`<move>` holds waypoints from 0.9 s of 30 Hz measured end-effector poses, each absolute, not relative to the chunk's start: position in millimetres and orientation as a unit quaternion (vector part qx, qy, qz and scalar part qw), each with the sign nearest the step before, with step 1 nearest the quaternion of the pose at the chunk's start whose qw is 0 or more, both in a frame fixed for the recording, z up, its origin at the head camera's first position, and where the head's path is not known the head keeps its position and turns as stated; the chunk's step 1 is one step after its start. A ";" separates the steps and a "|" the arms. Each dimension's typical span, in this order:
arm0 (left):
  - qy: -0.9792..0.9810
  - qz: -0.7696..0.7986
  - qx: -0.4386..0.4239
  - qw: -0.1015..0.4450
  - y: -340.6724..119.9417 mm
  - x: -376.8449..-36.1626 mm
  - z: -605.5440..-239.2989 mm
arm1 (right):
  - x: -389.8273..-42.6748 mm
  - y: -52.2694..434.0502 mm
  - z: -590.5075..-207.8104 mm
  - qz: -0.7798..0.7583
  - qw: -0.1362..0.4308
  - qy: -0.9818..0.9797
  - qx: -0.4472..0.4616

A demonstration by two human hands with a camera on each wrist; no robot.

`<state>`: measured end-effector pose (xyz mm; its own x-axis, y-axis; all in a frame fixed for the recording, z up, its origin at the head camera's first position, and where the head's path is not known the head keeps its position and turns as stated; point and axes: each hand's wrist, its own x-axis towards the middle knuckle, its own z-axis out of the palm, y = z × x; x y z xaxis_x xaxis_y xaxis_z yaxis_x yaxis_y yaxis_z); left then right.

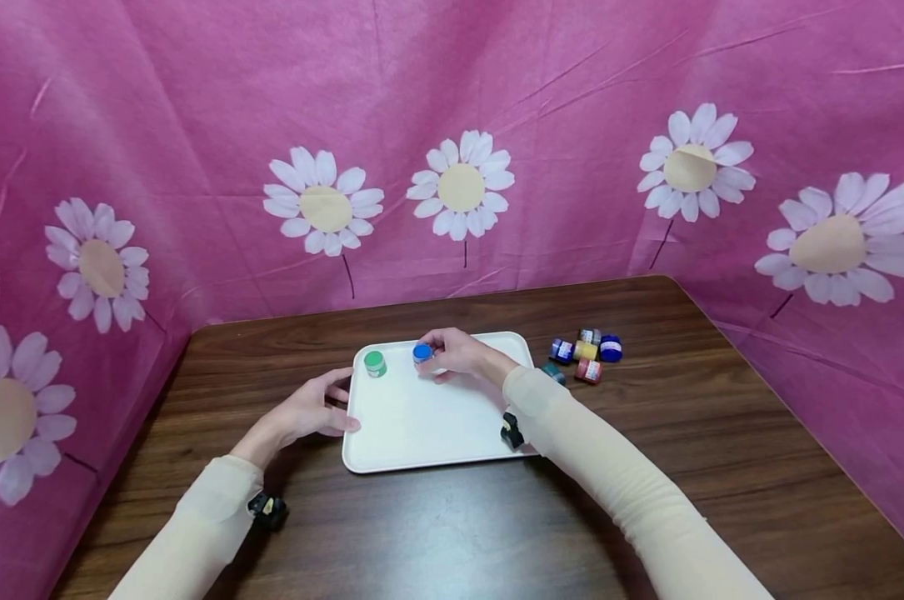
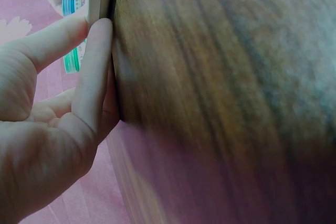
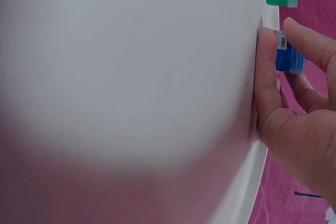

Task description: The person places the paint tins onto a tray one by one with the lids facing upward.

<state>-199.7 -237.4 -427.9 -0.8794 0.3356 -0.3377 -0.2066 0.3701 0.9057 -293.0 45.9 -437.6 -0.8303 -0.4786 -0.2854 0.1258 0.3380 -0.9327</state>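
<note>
Currently the right hand [image 1: 459, 354] pinches a blue-lidded paint pot [image 1: 422, 357] standing on the white tray [image 1: 429, 425], near a green-lidded pot [image 1: 375, 363]. Left hand [image 1: 309, 410], fingers straight, touches the tray's left edge.

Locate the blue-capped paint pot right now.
Head view: the blue-capped paint pot sits on the white tray near its far edge, gripped by the right hand, just right of the green-capped pot.

Small blue-lidded paint pot [image 1: 422, 354]: body mostly hidden by the right hand [image 1: 455, 354].
Cluster of small paint pots [image 1: 586, 353], right of white plastic tray [image 1: 422, 433]: labels too small to read; one dark-lidded pot [image 1: 555, 372] partly hidden behind right sleeve.
Dark wooden table [image 2: 226, 103]: blurred in left wrist view.
Tray: blurred in right wrist view.
</note>
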 end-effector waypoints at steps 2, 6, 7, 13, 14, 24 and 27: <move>0.791 0.560 0.041 0.243 -237.5 -199.5 -428.3 | -291.9 46.2 -437.0 -0.563 0.269 0.773 -0.113; 0.790 0.560 0.042 0.245 -237.2 -199.0 -428.9 | -290.3 47.2 -436.9 -0.567 0.275 0.769 -0.111; 0.790 0.561 0.043 0.244 -237.1 -199.0 -428.8 | -290.5 47.4 -437.2 -0.570 0.277 0.766 -0.110; 0.789 0.562 0.042 0.243 -237.0 -199.8 -426.4 | -292.4 47.7 -437.6 -0.584 0.284 0.752 -0.111; 0.789 0.562 0.042 0.244 -237.0 -199.9 -426.0 | -292.2 47.8 -437.3 -0.584 0.285 0.752 -0.110; 0.787 0.564 0.045 0.244 -238.0 -200.4 -425.8 | -293.5 51.9 -436.8 -0.599 0.304 0.733 -0.108; 0.788 0.564 0.045 0.244 -238.0 -199.5 -426.3 | -293.4 53.7 -438.0 -0.607 0.309 0.724 -0.105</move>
